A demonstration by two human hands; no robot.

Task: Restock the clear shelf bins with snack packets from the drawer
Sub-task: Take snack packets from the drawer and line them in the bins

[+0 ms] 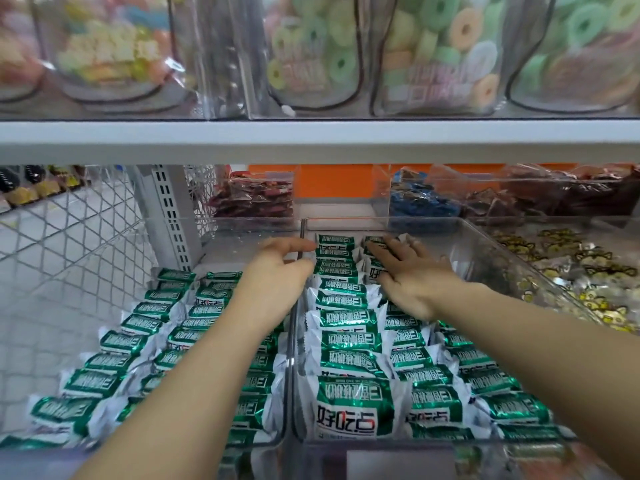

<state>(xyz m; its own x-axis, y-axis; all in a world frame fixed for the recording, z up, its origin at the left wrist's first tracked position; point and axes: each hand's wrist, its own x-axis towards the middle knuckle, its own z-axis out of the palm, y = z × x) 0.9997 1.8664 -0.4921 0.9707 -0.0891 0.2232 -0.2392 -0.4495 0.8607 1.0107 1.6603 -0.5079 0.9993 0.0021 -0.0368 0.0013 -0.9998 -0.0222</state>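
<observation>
The right hand (412, 275) lies flat with fingers straight and spread. It presses on the snack packets (349, 341) at the far end of the middle bin (346, 220) and holds nothing. The left hand (277, 261), at its 9 o'clock, is also open, fingers stretched forward and thumb loosely bent. It hovers by the clear wall between this bin and the left bin (242, 222). Whether it touches a packet I cannot tell.

From picture centre, the middle bin runs down toward 6 o'clock, packed with rows of green-and-white packets standing on edge from front to back. The left bin, toward 8 o'clock, holds similar rows (117, 341), lying looser. Its far end, at 10 o'clock of the left hand, shows a bare floor.

At 3 o'clock another bin holds yellow-printed sweets (571, 271). At 12 o'clock the white shelf (311, 140) carries bags of ring sweets (433, 46).

The restocking looks well advanced. The middle bin seems full, and the hands appear to be squaring its rows rather than adding stock. The back of the left bin probably remains to be filled. The drawer is out of view, so what is left in it cannot be judged.
</observation>
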